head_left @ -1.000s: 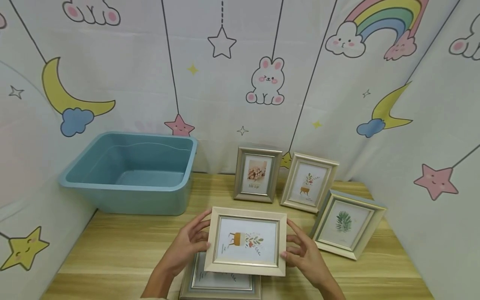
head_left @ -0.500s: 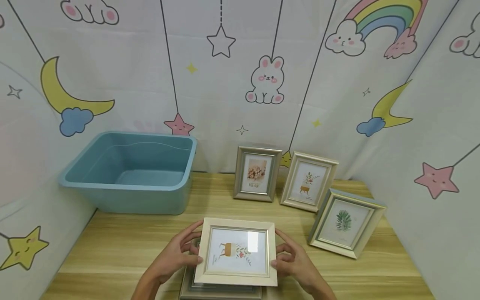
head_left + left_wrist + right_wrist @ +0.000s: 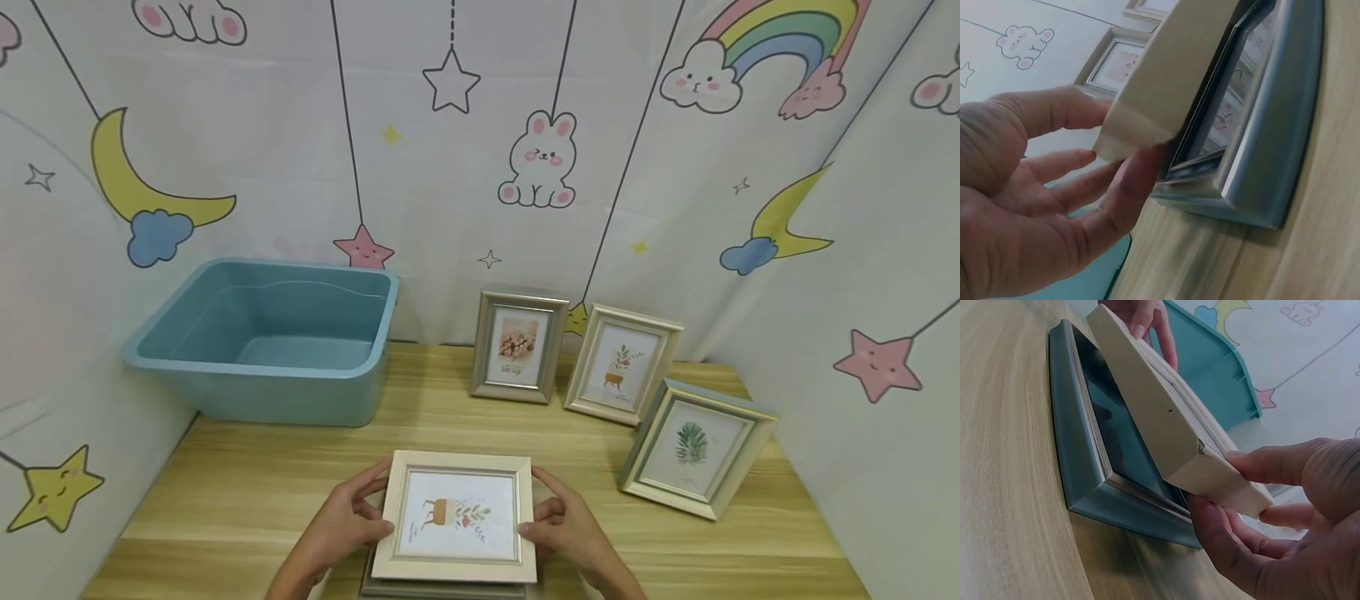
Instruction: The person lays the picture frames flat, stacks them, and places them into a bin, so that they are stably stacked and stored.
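Between both hands is a cream picture frame with a print of a plant in an orange pot, turned sideways. My left hand pinches its left edge and my right hand its right edge, thumbs near the front face. Under it lies a second, grey-blue picture frame, face up on the wooden table; from the head view it is mostly covered. In the right wrist view the cream frame tilts just over the lower frame's glass, one long side closer to it.
A blue-green plastic tub stands at the back left. Three picture frames stand upright at the back right: a bronze one, a cream one and a silver-gold one with a leaf print. A patterned cloth hangs behind.
Both hands have brought the cream picture frame down and to the left, so it now covers most of the lower frame. The standing frames and tub have stayed put.
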Tool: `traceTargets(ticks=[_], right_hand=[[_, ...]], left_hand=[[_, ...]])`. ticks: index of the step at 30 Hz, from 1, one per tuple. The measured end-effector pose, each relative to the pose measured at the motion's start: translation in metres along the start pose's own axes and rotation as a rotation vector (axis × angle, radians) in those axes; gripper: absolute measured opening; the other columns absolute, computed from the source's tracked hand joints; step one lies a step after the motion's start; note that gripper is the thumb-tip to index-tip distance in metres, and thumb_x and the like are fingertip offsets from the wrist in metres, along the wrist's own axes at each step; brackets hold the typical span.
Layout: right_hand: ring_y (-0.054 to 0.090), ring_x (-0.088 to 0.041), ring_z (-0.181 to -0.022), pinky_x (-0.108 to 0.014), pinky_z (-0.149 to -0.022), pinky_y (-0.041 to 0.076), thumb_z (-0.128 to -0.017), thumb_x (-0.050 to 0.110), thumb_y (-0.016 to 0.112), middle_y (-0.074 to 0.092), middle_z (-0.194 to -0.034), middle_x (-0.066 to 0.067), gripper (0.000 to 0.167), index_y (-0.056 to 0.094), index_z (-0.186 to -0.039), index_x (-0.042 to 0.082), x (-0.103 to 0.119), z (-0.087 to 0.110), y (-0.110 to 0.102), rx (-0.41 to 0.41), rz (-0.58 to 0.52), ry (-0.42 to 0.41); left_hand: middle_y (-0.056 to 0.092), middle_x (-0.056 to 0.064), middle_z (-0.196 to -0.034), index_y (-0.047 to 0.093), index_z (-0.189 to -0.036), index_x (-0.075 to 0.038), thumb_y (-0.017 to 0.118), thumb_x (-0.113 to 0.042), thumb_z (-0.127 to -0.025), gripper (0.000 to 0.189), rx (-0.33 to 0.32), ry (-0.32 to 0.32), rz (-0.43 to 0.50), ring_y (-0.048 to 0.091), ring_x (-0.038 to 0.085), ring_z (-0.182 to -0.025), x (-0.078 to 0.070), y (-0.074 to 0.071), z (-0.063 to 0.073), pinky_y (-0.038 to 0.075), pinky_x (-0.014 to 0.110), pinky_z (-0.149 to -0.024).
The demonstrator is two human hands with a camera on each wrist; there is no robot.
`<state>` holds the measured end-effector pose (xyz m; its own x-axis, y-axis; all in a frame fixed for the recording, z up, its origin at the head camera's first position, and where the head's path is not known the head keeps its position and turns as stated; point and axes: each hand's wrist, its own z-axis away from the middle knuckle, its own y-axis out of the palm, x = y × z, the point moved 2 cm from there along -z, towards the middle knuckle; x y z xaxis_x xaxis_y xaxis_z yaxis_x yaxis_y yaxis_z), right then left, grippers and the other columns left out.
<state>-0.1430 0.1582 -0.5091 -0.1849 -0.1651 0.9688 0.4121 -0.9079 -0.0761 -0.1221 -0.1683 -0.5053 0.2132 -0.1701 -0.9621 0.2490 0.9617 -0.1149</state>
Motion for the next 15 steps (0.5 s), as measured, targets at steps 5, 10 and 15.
traceTargets(ticks=[5,10,15], right_hand=[[0.060,-0.009,-0.061,-0.023,-0.054,0.054,-0.083,0.001,0.076,0.057,-0.081,-0.004,0.089,0.022,-0.154,-0.008,-0.0016,-0.0003,0.0041,-0.005,0.020,0.020],[0.062,-0.013,-0.064,-0.028,-0.056,0.058,-0.083,0.001,0.076,0.059,-0.083,-0.006,0.086,0.026,-0.153,-0.008,-0.0018,-0.0007,0.0062,-0.013,0.046,0.031],[0.063,-0.013,-0.062,-0.031,-0.057,0.059,-0.083,0.002,0.077,0.062,-0.079,-0.007,0.084,0.029,-0.152,-0.008,-0.0002,-0.0012,0.0078,-0.016,0.090,0.034]], left_hand=[[0.048,0.034,-0.144,0.040,-0.149,0.005,0.073,0.012,-0.076,0.081,-0.102,-0.022,-0.097,0.055,0.020,-0.077,-0.0030,0.0039,0.0031,0.054,0.027,-0.060],[0.056,0.031,-0.138,0.046,-0.145,0.006,0.076,0.010,-0.075,0.076,-0.163,-0.036,-0.161,0.059,0.019,-0.077,-0.0049,0.0062,0.0051,0.054,0.026,-0.061],[0.064,0.028,-0.129,0.053,-0.140,0.005,0.079,0.008,-0.073,0.072,-0.240,-0.041,-0.253,0.065,0.017,-0.073,-0.0051,0.0087,0.0066,0.055,0.028,-0.058]])
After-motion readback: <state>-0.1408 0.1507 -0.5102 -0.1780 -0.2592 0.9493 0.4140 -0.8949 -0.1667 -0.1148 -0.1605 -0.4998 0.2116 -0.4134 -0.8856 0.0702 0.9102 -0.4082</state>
